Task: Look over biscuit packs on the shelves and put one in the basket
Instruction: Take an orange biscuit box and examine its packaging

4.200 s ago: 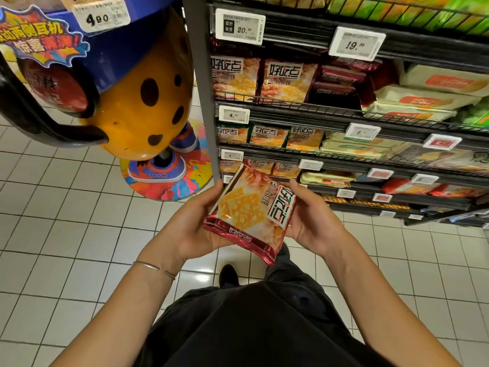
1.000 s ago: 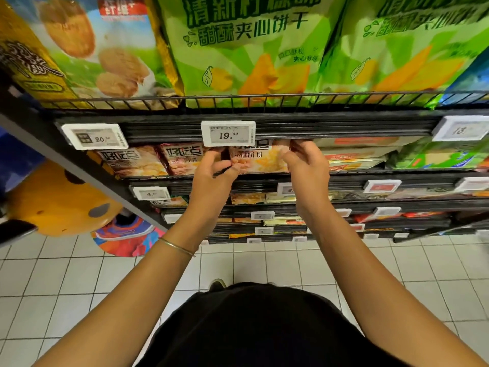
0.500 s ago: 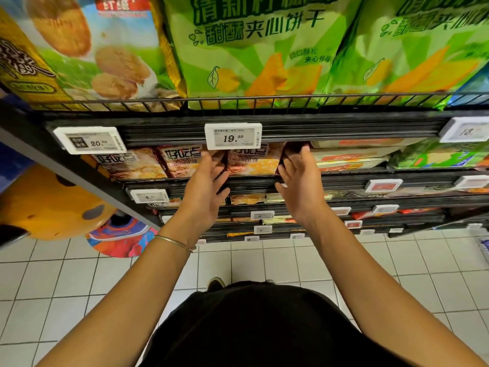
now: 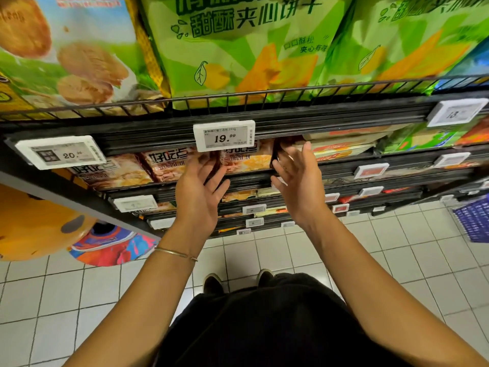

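Red-and-orange biscuit packs stand in a row on the second shelf, under the 19.99 price tag. My left hand is open with spread fingers just in front of the packs, its fingertips near them. My right hand is also open, to the right of the same pack, with fingertips at the shelf's opening. Neither hand holds anything. Large green biscuit bags fill the shelf above. A blue basket shows at the right edge, on the floor.
Black wire shelves with price tags run across the view, with more packs on the lower shelves. An orange spotted display figure stands at the left on a colourful base. White floor tiles lie below.
The pack I held in both hands 4 s ago stands on the shelf. Both hands have let go, opened and drawn slightly back and down from it.
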The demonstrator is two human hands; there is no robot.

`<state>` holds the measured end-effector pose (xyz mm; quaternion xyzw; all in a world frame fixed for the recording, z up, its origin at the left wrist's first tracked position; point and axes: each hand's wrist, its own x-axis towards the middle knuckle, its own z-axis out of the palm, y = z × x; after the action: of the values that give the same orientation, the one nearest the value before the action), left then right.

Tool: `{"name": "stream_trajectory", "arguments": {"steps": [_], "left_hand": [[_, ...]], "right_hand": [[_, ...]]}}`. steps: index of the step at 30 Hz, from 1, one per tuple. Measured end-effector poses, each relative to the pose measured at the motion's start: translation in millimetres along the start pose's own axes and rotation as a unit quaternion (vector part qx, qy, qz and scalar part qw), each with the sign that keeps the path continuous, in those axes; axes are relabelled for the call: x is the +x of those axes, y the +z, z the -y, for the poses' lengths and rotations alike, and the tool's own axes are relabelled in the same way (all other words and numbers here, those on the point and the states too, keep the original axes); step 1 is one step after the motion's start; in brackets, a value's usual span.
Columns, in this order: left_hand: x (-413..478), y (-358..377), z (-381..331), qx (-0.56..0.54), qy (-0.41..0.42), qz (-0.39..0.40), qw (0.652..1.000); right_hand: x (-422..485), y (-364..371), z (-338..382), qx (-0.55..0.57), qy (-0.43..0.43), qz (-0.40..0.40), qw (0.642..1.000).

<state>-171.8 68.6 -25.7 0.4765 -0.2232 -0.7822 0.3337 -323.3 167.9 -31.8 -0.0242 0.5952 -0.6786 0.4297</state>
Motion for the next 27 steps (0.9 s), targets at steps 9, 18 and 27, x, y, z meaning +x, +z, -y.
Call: {"name": "stream_trajectory", "arguments": {"steps": [9, 18, 27], "left_hand": [[-17.8, 38.2, 38.8, 0.08, -0.031, 0.044, 0.995], [-32.8, 141.2, 60.6, 0.029, 0.074, 0.014, 0.997], [-34.4, 167.0, 86.4, 0.091, 0.117, -0.018, 0.989]], "right_hand": [[-0.7, -86.1, 18.9, 0.066, -0.043, -0.16, 0.984], [43.0, -153.2, 110.1, 0.11, -0.148, -0.183, 0.966], [57.2, -188.8, 119.2, 0.05, -0.129, -0.07, 0.988]]}}
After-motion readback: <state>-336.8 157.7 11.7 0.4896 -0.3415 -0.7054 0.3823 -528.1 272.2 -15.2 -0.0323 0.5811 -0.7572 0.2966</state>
